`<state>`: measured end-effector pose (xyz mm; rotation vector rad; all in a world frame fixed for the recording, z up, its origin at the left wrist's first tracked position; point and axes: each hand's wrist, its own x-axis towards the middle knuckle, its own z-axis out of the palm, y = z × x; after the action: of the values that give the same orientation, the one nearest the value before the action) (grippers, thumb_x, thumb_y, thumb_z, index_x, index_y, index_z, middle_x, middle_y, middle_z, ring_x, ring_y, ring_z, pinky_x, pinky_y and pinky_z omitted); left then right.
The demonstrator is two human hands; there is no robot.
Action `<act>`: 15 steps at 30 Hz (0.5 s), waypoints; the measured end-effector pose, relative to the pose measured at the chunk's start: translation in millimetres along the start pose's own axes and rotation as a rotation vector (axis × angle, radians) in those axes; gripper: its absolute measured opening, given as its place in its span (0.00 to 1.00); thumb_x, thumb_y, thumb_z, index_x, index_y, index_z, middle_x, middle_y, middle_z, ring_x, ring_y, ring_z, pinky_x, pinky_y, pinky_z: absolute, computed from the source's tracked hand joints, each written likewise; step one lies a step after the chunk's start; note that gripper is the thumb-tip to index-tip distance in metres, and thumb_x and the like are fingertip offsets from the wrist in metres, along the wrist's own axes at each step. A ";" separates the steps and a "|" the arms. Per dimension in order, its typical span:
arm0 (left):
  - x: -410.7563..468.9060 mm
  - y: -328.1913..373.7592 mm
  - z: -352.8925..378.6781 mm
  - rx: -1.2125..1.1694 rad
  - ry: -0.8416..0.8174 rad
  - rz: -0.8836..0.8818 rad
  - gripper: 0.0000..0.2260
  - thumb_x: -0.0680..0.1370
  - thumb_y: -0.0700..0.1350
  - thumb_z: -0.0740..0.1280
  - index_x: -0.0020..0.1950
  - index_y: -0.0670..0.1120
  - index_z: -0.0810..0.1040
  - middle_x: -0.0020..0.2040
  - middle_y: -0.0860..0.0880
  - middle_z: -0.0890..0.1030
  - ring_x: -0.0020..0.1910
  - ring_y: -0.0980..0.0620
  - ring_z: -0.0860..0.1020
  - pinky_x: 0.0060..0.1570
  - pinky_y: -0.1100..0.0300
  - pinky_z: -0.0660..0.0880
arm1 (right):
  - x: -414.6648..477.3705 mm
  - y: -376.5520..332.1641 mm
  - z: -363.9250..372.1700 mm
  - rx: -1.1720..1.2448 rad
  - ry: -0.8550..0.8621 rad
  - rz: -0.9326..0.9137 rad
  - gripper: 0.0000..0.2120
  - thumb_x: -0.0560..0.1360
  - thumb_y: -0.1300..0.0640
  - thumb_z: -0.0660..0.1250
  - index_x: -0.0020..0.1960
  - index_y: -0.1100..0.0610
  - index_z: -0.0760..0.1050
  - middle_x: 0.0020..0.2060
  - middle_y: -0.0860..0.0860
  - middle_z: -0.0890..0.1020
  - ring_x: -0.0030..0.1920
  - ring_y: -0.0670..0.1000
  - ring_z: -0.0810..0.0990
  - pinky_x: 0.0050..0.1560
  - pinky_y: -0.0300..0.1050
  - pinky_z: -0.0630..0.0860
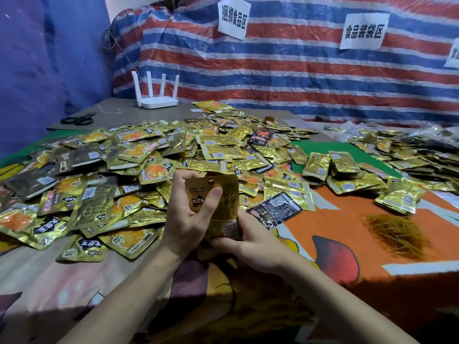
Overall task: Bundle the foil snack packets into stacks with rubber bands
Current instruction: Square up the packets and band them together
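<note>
Stack point(227, 194) of gold packets stands upright at frame centre, held w/ both hands just above the cloth point(347, 247). Left hand point(186, 219) grips its left edge, thumb across the front. Right hand point(253, 244) clasps the bottom end from the right. Big loose pile point(119, 167) spreads behind & to the left. Bands point(395, 234) lie heaped at mid right, well apart. Scissors point(78, 119) & router point(156, 96) are upper left.
</note>
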<state>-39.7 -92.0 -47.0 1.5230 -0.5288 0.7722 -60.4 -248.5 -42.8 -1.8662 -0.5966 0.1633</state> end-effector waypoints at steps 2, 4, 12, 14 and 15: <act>-1.8 -0.5 2.4 -0.047 -0.054 -0.063 0.14 0.75 0.55 0.67 0.55 0.52 0.67 0.42 0.65 0.78 0.39 0.63 0.78 0.40 0.71 0.74 | -3.0 1.8 -0.9 0.032 0.005 -0.002 0.18 0.78 0.67 0.68 0.62 0.51 0.71 0.50 0.40 0.83 0.53 0.40 0.83 0.53 0.34 0.77; -3.0 -1.9 4.3 -0.137 -0.134 -0.168 0.15 0.75 0.56 0.67 0.57 0.52 0.68 0.46 0.61 0.81 0.43 0.60 0.81 0.42 0.66 0.78 | -5.0 3.7 -0.1 0.088 0.040 -0.009 0.18 0.78 0.68 0.67 0.64 0.55 0.70 0.50 0.42 0.85 0.53 0.42 0.83 0.52 0.36 0.78; -1.6 -9.9 2.5 0.082 -0.282 -0.289 0.13 0.77 0.58 0.64 0.58 0.53 0.72 0.52 0.50 0.79 0.51 0.52 0.79 0.53 0.53 0.76 | 0.0 -8.5 -36.0 0.427 0.276 0.225 0.12 0.77 0.69 0.68 0.59 0.61 0.74 0.43 0.52 0.87 0.40 0.50 0.85 0.38 0.44 0.81; -1.3 -12.8 1.3 0.124 -0.303 -0.283 0.09 0.77 0.53 0.65 0.54 0.51 0.75 0.46 0.50 0.80 0.45 0.49 0.79 0.47 0.49 0.76 | -1.7 -11.9 -53.6 0.434 0.345 0.309 0.11 0.76 0.70 0.69 0.56 0.61 0.74 0.40 0.54 0.85 0.38 0.52 0.84 0.38 0.46 0.80; -1.6 -14.1 1.1 0.149 -0.334 -0.275 0.07 0.78 0.52 0.66 0.53 0.50 0.76 0.43 0.51 0.80 0.42 0.50 0.79 0.45 0.49 0.76 | -3.0 -12.1 -63.2 0.428 0.389 0.344 0.11 0.75 0.71 0.69 0.55 0.61 0.74 0.43 0.57 0.84 0.41 0.55 0.83 0.39 0.48 0.80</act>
<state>-30.3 -91.8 -57.7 1.8322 -0.5004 0.3517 -42.2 -300.0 -8.6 -1.5112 0.0336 0.1345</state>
